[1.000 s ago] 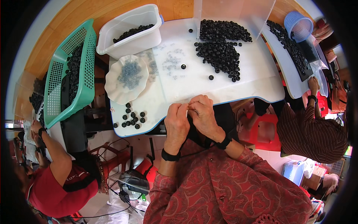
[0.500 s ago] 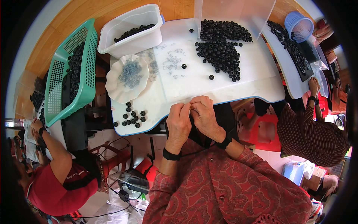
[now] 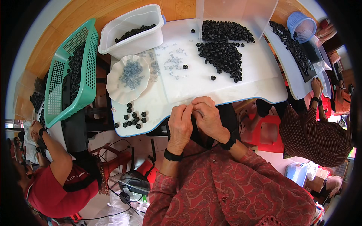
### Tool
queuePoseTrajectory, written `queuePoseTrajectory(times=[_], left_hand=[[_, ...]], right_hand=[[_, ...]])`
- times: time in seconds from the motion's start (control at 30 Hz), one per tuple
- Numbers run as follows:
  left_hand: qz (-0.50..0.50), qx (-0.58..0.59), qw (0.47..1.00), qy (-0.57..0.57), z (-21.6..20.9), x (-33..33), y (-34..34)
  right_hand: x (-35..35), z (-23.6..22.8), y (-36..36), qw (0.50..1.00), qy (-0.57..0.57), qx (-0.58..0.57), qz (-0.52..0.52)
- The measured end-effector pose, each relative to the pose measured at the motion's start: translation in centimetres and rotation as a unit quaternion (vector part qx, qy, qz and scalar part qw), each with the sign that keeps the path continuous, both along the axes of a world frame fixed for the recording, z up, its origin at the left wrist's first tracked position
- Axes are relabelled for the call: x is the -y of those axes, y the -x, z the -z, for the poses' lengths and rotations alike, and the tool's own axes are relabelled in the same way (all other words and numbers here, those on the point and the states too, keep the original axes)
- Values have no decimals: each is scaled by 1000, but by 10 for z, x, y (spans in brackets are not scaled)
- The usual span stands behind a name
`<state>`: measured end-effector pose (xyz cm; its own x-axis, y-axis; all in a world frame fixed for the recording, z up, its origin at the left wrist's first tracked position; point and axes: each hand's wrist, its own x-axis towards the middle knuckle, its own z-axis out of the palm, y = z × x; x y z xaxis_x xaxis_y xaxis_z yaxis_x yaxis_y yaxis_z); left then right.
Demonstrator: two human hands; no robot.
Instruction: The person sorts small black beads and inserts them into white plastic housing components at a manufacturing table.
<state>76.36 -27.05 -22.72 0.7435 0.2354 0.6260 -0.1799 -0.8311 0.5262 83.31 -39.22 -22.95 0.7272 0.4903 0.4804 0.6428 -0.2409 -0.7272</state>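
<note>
Just off the near edge of the worktop (image 3: 226, 93), the left hand (image 3: 180, 122) and the right hand (image 3: 207, 117) are drawn close, thumbs and forefingers meeting at the tips. From where I stand I can't make out whether either is clamped on something; the knuckles cover that spot. Each wrist wears a black band, below patterned red sleeves.

Taking the hands as the middle of the dial, the main heap of black pieces (image 3: 222, 60) spreads at one o'clock, its far part beside a clear panel (image 3: 237, 13). One loose black piece (image 3: 213, 78) lies near it, also at one, and another (image 3: 185, 67) sits at twelve. A small cluster of black pieces (image 3: 134, 122) rests at nine, by the rounded corner.

A wavy-rimmed white dish (image 3: 114, 87) at ten holds small clear bits; more are strewn between eleven and twelve. At eleven stands a white tub (image 3: 135, 47) with black pieces inside. Further out, between nine and ten, is a green basket (image 3: 77, 111). Co-workers sit at eight, in red, and just past three, in stripes.
</note>
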Motion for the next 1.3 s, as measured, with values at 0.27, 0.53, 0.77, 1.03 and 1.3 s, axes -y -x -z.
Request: queuePoseTrajectory(times=[0.27, 0.53, 0.77, 1.03, 1.3], left_hand=[[24, -5, 1000, 5, 0, -1, 5], [54, 24, 997, 45, 15, -1, 5], [70, 30, 997, 5, 12, -5, 5], [80, 47, 996, 10, 16, -6, 5], [93, 35, 995, 26, 25, -10, 6]], right_hand=[[-5, -39, 11, 988, -98, -122, -14], [-28, -25, -1, 987, -6, -19, -157], [-30, -26, 2, 987, -33, -44, -150], [-31, -19, 4, 990, -29, -7, -140], [-31, -15, 4, 991, -27, -1, -132]])
